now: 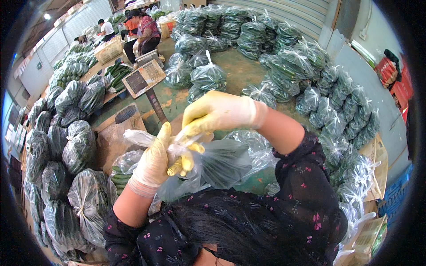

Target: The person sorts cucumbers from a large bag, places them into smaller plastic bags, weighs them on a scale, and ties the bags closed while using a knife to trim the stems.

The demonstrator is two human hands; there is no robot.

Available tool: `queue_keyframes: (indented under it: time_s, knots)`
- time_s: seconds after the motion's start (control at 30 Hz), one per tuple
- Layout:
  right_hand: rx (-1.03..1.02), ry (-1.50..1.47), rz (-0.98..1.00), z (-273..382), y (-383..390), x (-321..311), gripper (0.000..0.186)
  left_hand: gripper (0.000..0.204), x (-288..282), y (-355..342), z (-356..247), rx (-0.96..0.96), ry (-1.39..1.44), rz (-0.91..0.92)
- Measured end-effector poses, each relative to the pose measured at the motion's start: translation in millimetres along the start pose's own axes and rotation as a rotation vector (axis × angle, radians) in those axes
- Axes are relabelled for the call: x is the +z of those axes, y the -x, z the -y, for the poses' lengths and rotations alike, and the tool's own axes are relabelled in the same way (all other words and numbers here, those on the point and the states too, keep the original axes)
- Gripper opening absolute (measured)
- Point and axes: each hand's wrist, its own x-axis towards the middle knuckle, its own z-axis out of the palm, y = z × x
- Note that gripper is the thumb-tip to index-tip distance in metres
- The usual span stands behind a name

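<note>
Both hands wear pale gloves with yellow palms and fingers. My left hand grips the gathered, twisted neck of a clear plastic bag in the middle of the view. My right hand is just above and right of it, fingers pinched on the same neck. The bag's body spreads right below my hands; what it holds is unclear. Beside my left hand lies a bag of cucumbers. A scale with a display on a post stands beyond my hands, near a cardboard sheet.
Stacked bags of cucumbers stand at the left, back and right. Loose cucumbers lie behind the scale. Several people, including one in a patterned shirt, are at the back left near a crate. A blue crate is far right.
</note>
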Motion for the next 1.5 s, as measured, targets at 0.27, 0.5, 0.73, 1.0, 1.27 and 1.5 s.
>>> queue_keyframes:
  time_s: [0.27, 0.5, 0.73, 1.0, 1.27, 1.5]
  knots:
    - [-0.253, -0.570, -0.383, 10.0, 6.7, 32.6, 0.039, 0.023, -0.6, 4.3, 14.2, 0.130, -0.427, -0.017]
    - [-0.164, -1.090, -0.212, -49.0, -36.7, 89.7, 0.040, 0.059, 7.7, -4.2, -1.4, 0.849, -1.976, -0.225]
    - [-0.464, -0.076, -0.931, -3.9, -23.2, 26.9, 0.030, 0.037, 1.5, -7.9, -9.0, 1.115, -1.928, -0.368]
    - [-0.172, -1.079, -0.267, -44.6, -17.9, 65.3, 0.036, 0.038, -1.3, -15.6, -7.9, 1.209, -1.831, -0.356]
    - [-0.374, -0.098, -0.841, -3.9, -18.9, 48.9, 0.030, 0.021, 6.1, -16.6, -4.6, 0.966, -2.063, -0.363]
    - [-0.247, 0.027, -0.859, -18.8, -18.0, 45.8, 0.023, 0.014, 14.5, -1.5, -11.0, 0.843, -2.311, -0.188]
